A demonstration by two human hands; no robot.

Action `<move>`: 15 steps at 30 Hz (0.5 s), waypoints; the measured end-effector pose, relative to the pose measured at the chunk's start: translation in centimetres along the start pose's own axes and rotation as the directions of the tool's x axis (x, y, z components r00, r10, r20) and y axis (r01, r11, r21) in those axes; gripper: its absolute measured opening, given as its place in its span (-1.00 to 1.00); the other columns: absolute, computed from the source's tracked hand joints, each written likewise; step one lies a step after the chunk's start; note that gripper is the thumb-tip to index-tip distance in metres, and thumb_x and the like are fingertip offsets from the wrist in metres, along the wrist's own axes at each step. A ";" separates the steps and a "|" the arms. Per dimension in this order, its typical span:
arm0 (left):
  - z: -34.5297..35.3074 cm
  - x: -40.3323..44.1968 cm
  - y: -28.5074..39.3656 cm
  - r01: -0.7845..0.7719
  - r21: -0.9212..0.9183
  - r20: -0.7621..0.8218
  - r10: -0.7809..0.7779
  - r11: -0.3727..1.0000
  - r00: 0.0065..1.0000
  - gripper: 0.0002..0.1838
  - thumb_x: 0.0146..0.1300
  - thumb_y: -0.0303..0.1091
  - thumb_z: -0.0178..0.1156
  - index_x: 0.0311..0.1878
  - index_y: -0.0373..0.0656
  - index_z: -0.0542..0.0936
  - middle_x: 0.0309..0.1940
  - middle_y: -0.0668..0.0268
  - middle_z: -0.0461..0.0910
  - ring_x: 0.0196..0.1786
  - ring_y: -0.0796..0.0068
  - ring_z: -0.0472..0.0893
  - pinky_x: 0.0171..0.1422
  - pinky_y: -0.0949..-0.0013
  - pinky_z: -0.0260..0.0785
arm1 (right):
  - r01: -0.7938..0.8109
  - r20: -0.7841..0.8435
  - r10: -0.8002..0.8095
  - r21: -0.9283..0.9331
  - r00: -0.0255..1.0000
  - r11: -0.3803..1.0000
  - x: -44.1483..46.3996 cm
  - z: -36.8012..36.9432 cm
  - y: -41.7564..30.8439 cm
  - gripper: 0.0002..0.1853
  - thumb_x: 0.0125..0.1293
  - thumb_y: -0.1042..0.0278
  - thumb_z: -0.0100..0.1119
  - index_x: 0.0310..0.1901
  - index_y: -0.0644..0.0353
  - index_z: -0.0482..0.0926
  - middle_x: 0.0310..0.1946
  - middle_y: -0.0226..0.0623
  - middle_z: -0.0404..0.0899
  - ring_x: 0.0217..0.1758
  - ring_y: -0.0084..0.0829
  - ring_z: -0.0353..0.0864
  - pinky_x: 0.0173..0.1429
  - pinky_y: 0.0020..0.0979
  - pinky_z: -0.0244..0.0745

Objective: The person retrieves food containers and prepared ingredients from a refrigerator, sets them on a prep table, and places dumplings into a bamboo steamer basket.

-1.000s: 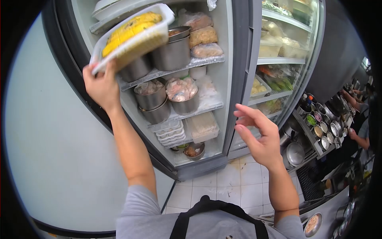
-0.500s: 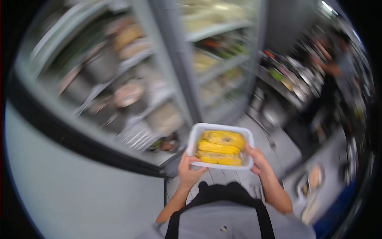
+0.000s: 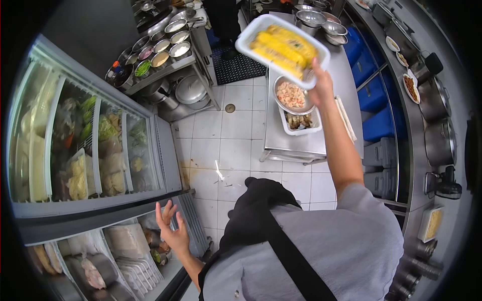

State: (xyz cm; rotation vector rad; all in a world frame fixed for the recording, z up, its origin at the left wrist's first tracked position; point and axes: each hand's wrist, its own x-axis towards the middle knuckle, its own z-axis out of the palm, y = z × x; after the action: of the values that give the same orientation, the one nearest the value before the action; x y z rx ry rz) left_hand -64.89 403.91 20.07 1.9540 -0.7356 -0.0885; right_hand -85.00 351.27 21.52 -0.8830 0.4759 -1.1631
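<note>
My right hand (image 3: 322,89) grips a white plastic tub (image 3: 246,41) by its near right corner. Several long yellow pieces (image 3: 285,47) lie side by side in it, slightly blurred; their kind I cannot tell. The tub is held out, tilted, above the steel table (image 3: 288,145). Below it on that table is a metal bowl (image 3: 277,90) of pinkish chopped pieces, partly overlapped by the tub in view. Another white tub (image 3: 301,132) with dark and pale pieces sits against the bowl. My left hand (image 3: 173,228) is raised, fingers spread and holding nothing, by the open fridge (image 3: 175,273).
A glass-doored fridge (image 3: 158,150) with bagged greens stands at left. Farther off, a steel rack (image 3: 165,70) carries several small bowls. Blue bins (image 3: 376,123) sit beyond the table, and pots (image 3: 437,143) line the right-hand counter (image 3: 416,185). Tiled floor (image 3: 236,125) lies between.
My body has turned right, away from the fridge toward the steel table. My left hand has let go of the tub; the right hand alone now holds it, farther out.
</note>
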 end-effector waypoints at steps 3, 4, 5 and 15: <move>-0.4 0.4 0.4 0.035 0.072 -0.014 -0.034 0.997 0.999 -0.33 0.39 -0.62 0.16 0.55 -0.18 0.24 0.20 0.04 0.62 0.11 0.34 0.69 0.25 0.34 0.45 | 0.056 -0.149 -0.080 -0.163 0.985 0.985 7.5 -6.3 0.2 -0.44 0.50 0.13 0.22 0.37 0.22 0.31 0.23 -0.12 0.53 0.18 -0.11 0.65 0.11 0.06 0.68; -0.9 0.3 0.0 0.010 0.128 -0.023 -0.007 0.992 1.000 -0.33 0.41 -0.61 0.15 0.55 -0.16 0.24 0.18 0.06 0.64 0.08 0.37 0.69 0.22 0.35 0.47 | 0.053 -0.142 -0.078 -0.166 0.987 0.985 9.3 -8.2 0.9 -0.44 0.50 0.13 0.22 0.37 0.22 0.31 0.23 -0.12 0.53 0.18 -0.11 0.65 0.11 0.06 0.68; -1.8 -0.1 -0.3 0.057 0.142 -0.027 -0.054 0.988 0.998 -0.33 0.40 -0.62 0.15 0.55 -0.16 0.24 0.18 0.06 0.63 0.06 0.36 0.69 0.21 0.35 0.47 | 0.007 -0.242 -0.046 -0.158 0.969 0.987 11.1 -10.7 2.2 -0.45 0.50 0.12 0.22 0.36 0.23 0.32 0.23 -0.11 0.53 0.17 -0.06 0.65 0.06 0.14 0.68; -20.0 -6.0 2.3 0.373 0.545 -0.540 -0.027 0.751 0.841 -0.38 0.34 -0.64 0.20 0.47 -0.08 0.43 0.20 0.07 0.64 0.14 0.24 0.66 0.27 0.25 0.46 | 0.145 0.193 -0.048 -0.858 0.980 -0.493 15.9 -31.9 8.9 -0.28 0.23 -0.13 0.37 0.21 0.34 0.53 0.04 0.18 0.65 0.15 0.09 0.65 0.24 -0.07 0.57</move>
State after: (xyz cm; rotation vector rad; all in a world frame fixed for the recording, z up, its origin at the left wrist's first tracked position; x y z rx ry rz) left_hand -63.49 422.10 30.39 2.5487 -0.1797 0.6035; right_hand -97.51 326.53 -2.63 -2.7276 1.6013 -0.4390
